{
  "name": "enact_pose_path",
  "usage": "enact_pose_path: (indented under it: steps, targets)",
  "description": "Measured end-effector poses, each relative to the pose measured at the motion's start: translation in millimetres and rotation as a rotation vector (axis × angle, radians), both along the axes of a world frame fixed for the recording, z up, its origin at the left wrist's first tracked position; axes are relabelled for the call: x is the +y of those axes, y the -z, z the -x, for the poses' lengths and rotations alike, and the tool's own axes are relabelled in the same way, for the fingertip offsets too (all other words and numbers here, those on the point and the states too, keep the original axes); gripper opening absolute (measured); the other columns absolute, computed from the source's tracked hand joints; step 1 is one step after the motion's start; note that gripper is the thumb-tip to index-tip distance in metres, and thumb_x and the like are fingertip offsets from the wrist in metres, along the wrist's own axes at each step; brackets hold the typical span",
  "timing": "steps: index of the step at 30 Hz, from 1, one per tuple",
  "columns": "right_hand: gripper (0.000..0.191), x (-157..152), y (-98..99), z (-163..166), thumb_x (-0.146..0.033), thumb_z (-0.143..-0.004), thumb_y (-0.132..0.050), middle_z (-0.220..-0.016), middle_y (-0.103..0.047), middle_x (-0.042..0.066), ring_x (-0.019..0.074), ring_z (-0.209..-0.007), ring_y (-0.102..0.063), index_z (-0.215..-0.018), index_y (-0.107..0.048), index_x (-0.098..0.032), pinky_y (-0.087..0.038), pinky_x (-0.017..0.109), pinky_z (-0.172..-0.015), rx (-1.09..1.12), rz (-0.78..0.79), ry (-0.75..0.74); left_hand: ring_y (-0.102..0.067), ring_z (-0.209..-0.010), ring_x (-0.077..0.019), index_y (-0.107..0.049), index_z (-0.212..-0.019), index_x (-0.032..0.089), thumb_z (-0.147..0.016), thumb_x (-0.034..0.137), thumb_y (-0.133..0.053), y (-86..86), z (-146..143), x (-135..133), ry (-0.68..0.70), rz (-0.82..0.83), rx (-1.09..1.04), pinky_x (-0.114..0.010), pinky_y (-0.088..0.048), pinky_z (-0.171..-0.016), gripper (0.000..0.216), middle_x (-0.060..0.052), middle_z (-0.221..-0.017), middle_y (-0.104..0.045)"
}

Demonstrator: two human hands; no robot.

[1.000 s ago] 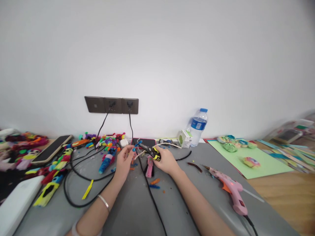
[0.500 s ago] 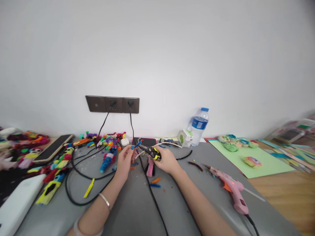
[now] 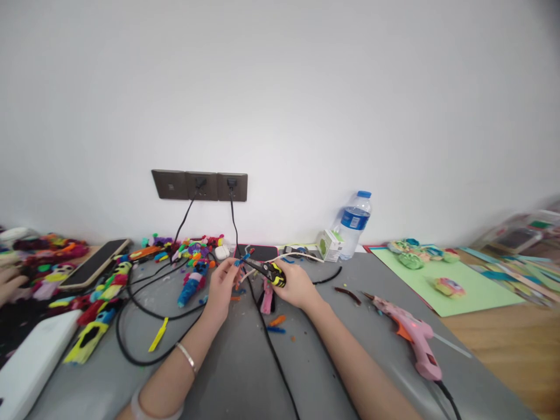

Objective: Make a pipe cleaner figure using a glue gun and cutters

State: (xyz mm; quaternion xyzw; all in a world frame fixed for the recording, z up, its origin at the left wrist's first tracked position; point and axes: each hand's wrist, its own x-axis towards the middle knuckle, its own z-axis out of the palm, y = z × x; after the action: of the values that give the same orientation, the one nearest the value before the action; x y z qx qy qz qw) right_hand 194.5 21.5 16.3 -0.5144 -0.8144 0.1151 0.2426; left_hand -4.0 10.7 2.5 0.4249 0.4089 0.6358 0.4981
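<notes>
My left hand (image 3: 224,284) is closed, pinching a small blue pipe cleaner piece (image 3: 247,256) between thumb and fingertips. My right hand (image 3: 295,284) is wrapped round a pair of pliers (image 3: 273,272) with black-and-yellow handles. Their dark jaws point left and reach the blue piece at my left fingertips; whether they grip it is too small to tell. Just below the pliers lies a pink fuzzy piece (image 3: 266,300). Orange (image 3: 277,321) and blue scraps (image 3: 276,330) rest on the grey table (image 3: 245,373) nearer me.
Pipe cleaner figures (image 3: 191,286) and black cables (image 3: 175,318) lie left, beside a phone (image 3: 95,265) and a white device (image 3: 41,356). A co-worker's hand (image 3: 9,284) shows at the left edge. Rightward are a water bottle (image 3: 355,224), a pink glue gun (image 3: 415,338) and green paper (image 3: 479,297).
A co-worker's hand has come into view at the left edge. My hands stay almost in place, with the pliers still at the blue piece.
</notes>
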Motion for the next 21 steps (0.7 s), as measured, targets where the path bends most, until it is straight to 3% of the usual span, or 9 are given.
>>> enact_pose_path:
  steps: [21]
  targets:
    - [0.036, -0.7, -1.8, 0.5, -0.018, -0.070, -0.060, -0.094, -0.073, 0.007, 0.0261, -0.087, -0.065, -0.105, -0.063, -0.021, -0.039, 0.028, -0.069, -0.006, 0.012, -0.001, -0.043, -0.052, -0.0088, -0.063, -0.077, 0.019, -0.076, 0.042, -0.072, 3.3, -0.3, 0.2, 0.017, 0.004, -0.047, -0.019, -0.036, -0.048, 0.024, 0.003, -0.063, -0.052]
